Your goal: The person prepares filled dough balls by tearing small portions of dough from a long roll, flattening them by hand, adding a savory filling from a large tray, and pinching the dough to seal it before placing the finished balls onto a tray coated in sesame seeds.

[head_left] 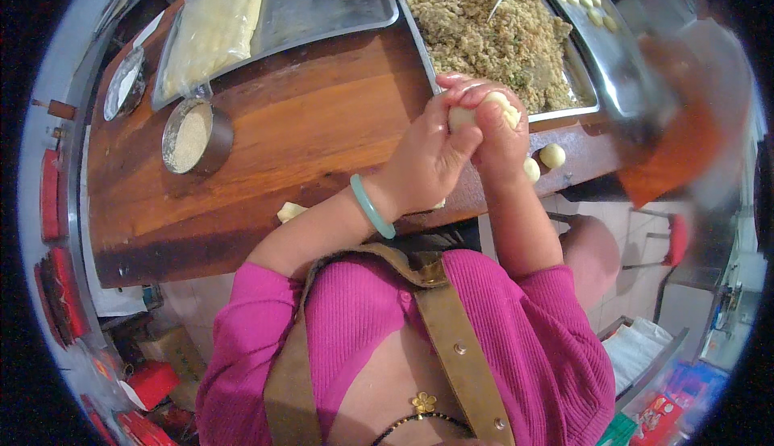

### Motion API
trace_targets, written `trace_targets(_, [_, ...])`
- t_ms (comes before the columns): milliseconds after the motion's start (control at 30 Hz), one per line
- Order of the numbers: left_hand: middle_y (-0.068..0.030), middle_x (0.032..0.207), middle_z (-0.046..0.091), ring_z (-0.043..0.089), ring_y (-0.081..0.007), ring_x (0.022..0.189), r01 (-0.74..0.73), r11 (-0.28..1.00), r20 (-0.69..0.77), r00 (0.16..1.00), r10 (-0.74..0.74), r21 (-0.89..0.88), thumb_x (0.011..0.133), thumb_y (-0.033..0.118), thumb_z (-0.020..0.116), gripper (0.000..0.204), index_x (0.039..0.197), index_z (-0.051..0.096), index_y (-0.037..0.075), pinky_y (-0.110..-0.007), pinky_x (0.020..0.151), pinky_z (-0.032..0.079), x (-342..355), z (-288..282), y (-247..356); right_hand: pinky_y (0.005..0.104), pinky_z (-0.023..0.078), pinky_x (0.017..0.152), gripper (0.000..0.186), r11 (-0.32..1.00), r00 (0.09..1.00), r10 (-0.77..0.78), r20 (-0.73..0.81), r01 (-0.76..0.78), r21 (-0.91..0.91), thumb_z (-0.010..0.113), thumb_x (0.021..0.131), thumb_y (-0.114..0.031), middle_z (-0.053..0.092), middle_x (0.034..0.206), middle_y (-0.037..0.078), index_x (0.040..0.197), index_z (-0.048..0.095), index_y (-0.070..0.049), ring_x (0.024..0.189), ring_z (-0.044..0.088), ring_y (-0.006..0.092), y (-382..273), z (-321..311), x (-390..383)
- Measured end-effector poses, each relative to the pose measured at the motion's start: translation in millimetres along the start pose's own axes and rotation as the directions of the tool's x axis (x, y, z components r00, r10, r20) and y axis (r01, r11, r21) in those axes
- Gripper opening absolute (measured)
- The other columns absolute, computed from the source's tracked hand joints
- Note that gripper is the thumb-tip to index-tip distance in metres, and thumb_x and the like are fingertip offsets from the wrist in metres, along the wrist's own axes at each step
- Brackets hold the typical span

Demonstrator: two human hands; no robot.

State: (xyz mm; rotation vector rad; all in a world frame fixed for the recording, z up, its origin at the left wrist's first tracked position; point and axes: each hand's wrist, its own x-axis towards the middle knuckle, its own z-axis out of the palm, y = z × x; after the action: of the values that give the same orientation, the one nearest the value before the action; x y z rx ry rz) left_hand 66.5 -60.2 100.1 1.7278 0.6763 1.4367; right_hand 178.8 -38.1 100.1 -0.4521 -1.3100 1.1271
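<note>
1. Worktop (306, 107): brown, wood-grained; it extends under the forearms and carries the trays.
2. Filling tray (568, 113): holds a heap of crumbly filling (484, 43), just beyond the hands.
3. Hands: the left hand (431, 152) and right hand (504, 143) are together, clasped around one dough piece (508, 109), raised above the near edge of the worktop beside the filling tray.
4. Handling, dough piece: probably light, soft and easily dented. The fingers look glossy, so expect a slightly slippery surface. A thin wall, if present, may tear under point pressure.
5. Hold: support the rounded body with cupped fingers; apply the thumbs lightly at the uneven, folded-looking portion.
6. Cut off: the far end of the filling tray leaves the upper edge of the view.
7. Blurred: an orange shape (681, 152) at the right cannot be identified.
8. Partly hidden: two dough balls (552, 156) lie beside the right wrist; the nearer one is partly covered by it.
9. Hidden: the fingers conceal most of the dough piece; whether it contains filling cannot be determined.
</note>
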Motion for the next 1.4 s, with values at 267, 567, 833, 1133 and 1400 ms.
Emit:
trace_targets(267, [-0.0218, 0.104, 0.051, 0.053, -0.0327, 0.098, 0.033, 0.998, 0.226, 0.974, -0.019, -0.060, 0.088, 0.039, 0.044, 0.054, 0.118, 0.035, -0.005, -0.037, 0.081, 0.042, 0.4, -16.9, 4.7, 0.0488, 0.030, 0.096, 0.036, 0.994, 0.949, -0.096, 0.299, 0.075, 0.079, 0.057, 0.081, -0.038, 0.057, 0.105, 0.017, 0.094, 0.056, -0.004, 0.110, 0.046, 0.0358, -1.4, -6.2, 3.3])
trace_targets(567, [-0.0146, 0.094, 0.056, 0.056, -0.0255, 0.091, 0.089, 0.995, 0.043, 0.995, -0.087, -0.050, 0.082, 0.043, 0.053, 0.052, 0.109, 0.047, -0.001, -0.032, 0.078, 0.044, -4.5, -1.3, 2.2, 0.0478, 0.029, 0.098, 0.041, 0.958, 0.996, 0.079, 0.030, -0.084, 0.275, 0.054, 0.081, -0.040, 0.058, 0.103, 0.016, 0.098, 0.056, -0.002, 0.116, 0.040, 0.0359, -3.4, 10.1, -3.4])
trace_targets(833, [-0.0117, 0.090, 0.057, 0.056, -0.0207, 0.085, -0.015, 0.996, -0.054, 0.998, 0.011, -0.087, 0.070, 0.051, 0.065, 0.059, 0.100, 0.052, 0.002, -0.032, 0.072, 0.045, -0.1, 1.8, -11.0, 0.0471, 0.031, 0.098, 0.049, 0.991, 0.981, -0.053, 0.185, 0.030, 0.128, 0.052, 0.080, -0.050, 0.058, 0.104, 0.015, 0.097, 0.060, -0.005, 0.115, 0.040, 0.0368, 10.2, -15.2, -0.4])
trace_targets(1133, [-0.0125, 0.077, 0.061, 0.059, -0.0280, 0.075, 0.256, 0.942, 0.119, 0.965, -0.235, -0.216, 0.066, 0.066, 0.056, 0.069, 0.088, 0.059, 0.001, -0.034, 0.068, 0.046, -0.2, -5.8, -4.9, 0.0467, 0.028, 0.099, 0.064, 0.995, 0.964, -0.031, 0.264, 0.005, 0.098, 0.040, 0.080, -0.061, 0.050, 0.117, 0.020, 0.108, 0.056, -0.006, 0.121, 0.034, 0.0354, -2.6, -5.2, 2.6])
trace_targets(1400, [-0.0108, 0.084, 0.058, 0.058, -0.0218, 0.078, 0.080, 0.996, -0.011, 0.997, -0.081, -0.041, 0.081, 0.059, 0.043, 0.061, 0.097, 0.055, 0.001, -0.032, 0.067, 0.046, 5.6, 5.2, -2.3, 0.0495, 0.023, 0.101, 0.050, 0.941, 0.991, 0.086, 0.098, -0.113, 0.317, 0.036, 0.087, -0.052, 0.056, 0.111, 0.015, 0.101, 0.060, -0.011, 0.119, 0.036, 0.0371, -5.8, 3.1, -2.6])
